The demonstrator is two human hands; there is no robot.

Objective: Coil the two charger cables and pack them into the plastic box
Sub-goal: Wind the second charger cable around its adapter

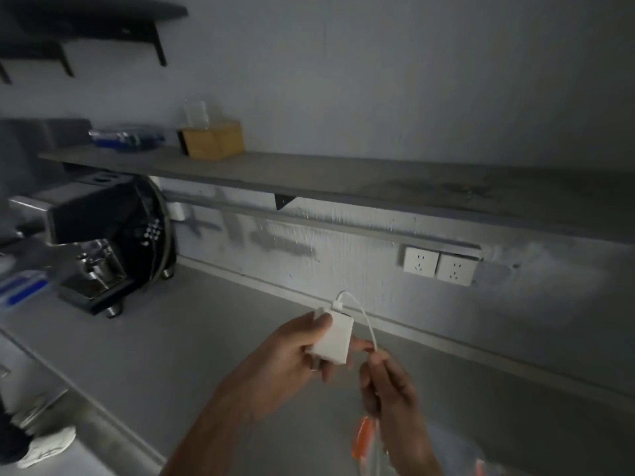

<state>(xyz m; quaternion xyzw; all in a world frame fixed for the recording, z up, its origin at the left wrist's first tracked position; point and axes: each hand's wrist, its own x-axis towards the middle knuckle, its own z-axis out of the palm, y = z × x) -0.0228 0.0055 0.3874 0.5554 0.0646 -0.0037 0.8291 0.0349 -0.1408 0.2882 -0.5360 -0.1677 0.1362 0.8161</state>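
Observation:
A white charger brick [333, 338] is gripped in my left hand [292, 359] above the grey counter. Its thin white cable [364, 317] plugs into the brick's top and arcs right and down into my right hand [388, 383], which is closed around it. Below my right hand the cable hangs toward a clear plastic box [457, 451] with orange latches [364, 438], blurred at the bottom edge. A second cable is not visible.
A black espresso machine [110, 242] stands at the left on the counter [206, 338]. Two white wall sockets [439, 266] sit under a long grey shelf [343, 180] bearing a wooden box [213, 139]. A shoe [44, 444] shows at the lower left.

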